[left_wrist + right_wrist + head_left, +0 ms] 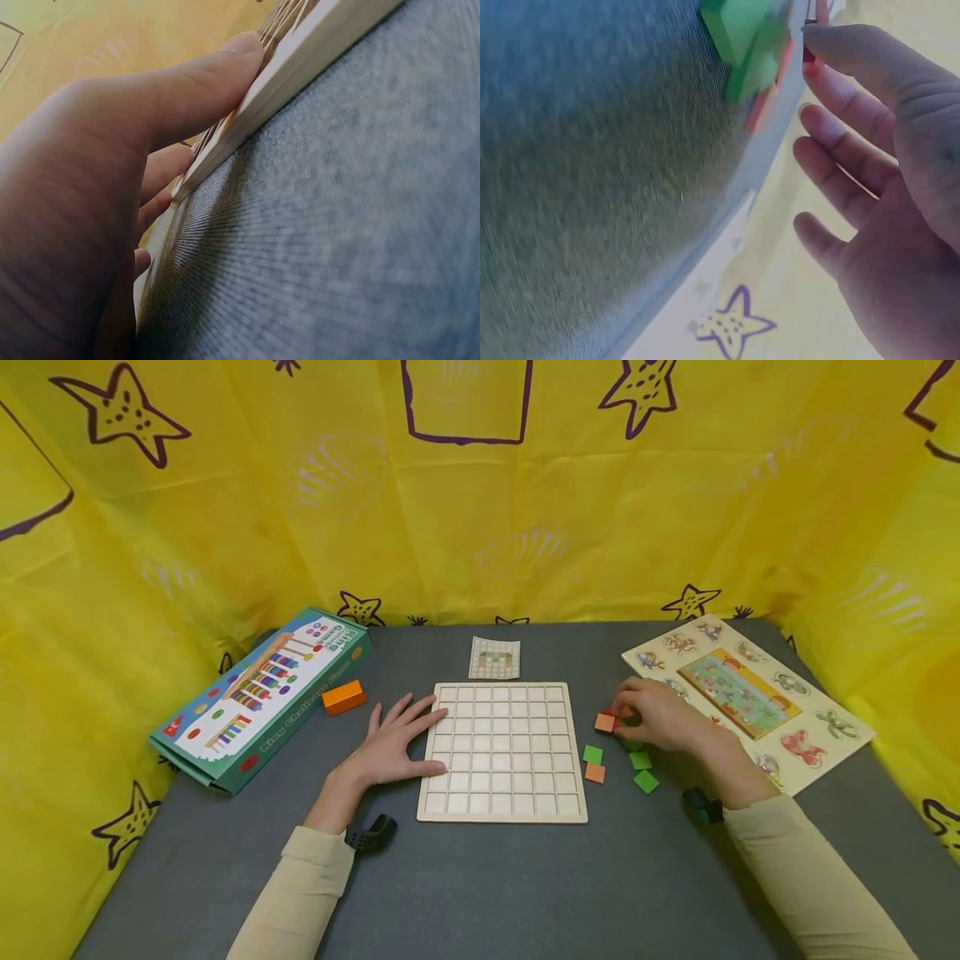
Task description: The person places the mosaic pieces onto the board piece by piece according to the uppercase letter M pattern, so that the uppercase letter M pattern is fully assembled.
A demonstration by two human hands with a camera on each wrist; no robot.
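Observation:
A pale wooden grid board [502,743] lies flat in the middle of the table. My left hand [390,750] rests on its left edge with fingers spread, the thumb touching the rim in the left wrist view. To the right of the board, my right hand [663,717] pinches a small red tile [809,51] between thumb and forefinger. An orange tile [604,723] sits beside those fingertips. Nearer me lie a green tile [592,754], another orange tile [595,773] and more green tiles [646,782]; some are partly hidden by the right hand.
Behind the board lies a small pattern card [495,658]. A green game box [262,693] and an orange block [344,697] are at the left. On the right, a picture puzzle board [817,718] lies beneath the right forearm. Yellow cloth [465,527] surrounds the table.

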